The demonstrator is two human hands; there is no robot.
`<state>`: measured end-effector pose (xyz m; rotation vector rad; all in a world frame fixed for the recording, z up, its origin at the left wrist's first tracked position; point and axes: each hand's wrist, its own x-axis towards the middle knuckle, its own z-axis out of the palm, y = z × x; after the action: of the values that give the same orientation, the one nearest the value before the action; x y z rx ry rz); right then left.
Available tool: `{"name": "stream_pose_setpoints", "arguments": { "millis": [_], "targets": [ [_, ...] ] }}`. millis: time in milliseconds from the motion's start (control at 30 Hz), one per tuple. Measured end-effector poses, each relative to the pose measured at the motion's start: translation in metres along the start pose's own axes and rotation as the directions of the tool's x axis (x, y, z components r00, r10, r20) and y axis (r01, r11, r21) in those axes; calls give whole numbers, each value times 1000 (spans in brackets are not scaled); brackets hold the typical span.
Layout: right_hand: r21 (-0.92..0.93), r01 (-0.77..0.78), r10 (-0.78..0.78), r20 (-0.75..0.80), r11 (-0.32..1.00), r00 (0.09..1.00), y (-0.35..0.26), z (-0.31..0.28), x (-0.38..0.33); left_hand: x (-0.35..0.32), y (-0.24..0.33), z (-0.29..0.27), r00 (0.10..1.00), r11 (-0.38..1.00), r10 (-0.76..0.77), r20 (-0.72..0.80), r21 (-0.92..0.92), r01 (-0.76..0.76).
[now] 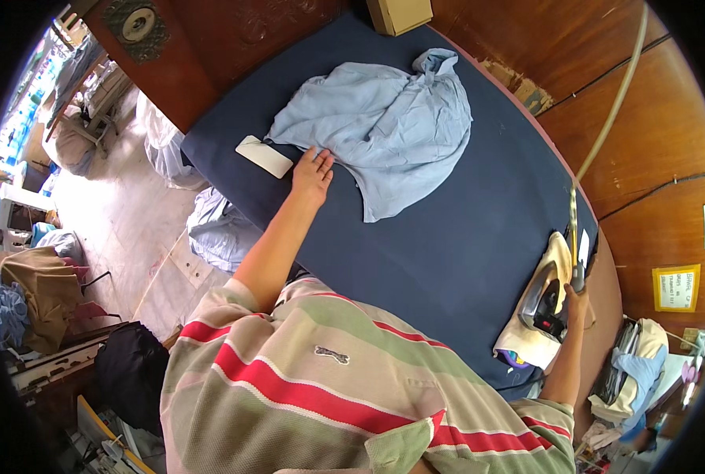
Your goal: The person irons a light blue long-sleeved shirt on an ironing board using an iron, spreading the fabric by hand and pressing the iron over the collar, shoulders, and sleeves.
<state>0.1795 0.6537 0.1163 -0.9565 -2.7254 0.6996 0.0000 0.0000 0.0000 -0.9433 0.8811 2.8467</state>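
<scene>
My left hand [313, 175] lay flat, grip wide, pinning the crumpled blue shirt [384, 118] at upper centre of the bench [447, 245], while my right hand [577, 299] gripped the iron [543, 304] parked lower right.

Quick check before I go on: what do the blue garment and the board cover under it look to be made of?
The blue garment looks like thin woven cloth, matte; it crumples in soft folds under the left hand. The board cover seems a dark navy fabric, smooth and taut, with no shine. The exact fibre of either cannot be told.
</scene>
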Motion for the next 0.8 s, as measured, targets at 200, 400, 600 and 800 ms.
{"name": "stream_pose_setpoints", "arguments": {
  "millis": [200,400,600,800],
  "targets": [
    [-545,15,-174,-242,838,955,-98,-4,-56,-21,-23,46,761,800,547,-349,487,-351],
    [180,507,-503,-74,843,861,-140,63,-76,25,7,42,924,998,65,-377,12,-66],
    [454,492,-614,170,743,771,-237,132,-138,9,7,42,799,875,484,-357,196,-443],
    [503,545,-686,142,671,713,-289,137,-142,-44,24,68,720,596,690,68,510,-620]
  ]
}}
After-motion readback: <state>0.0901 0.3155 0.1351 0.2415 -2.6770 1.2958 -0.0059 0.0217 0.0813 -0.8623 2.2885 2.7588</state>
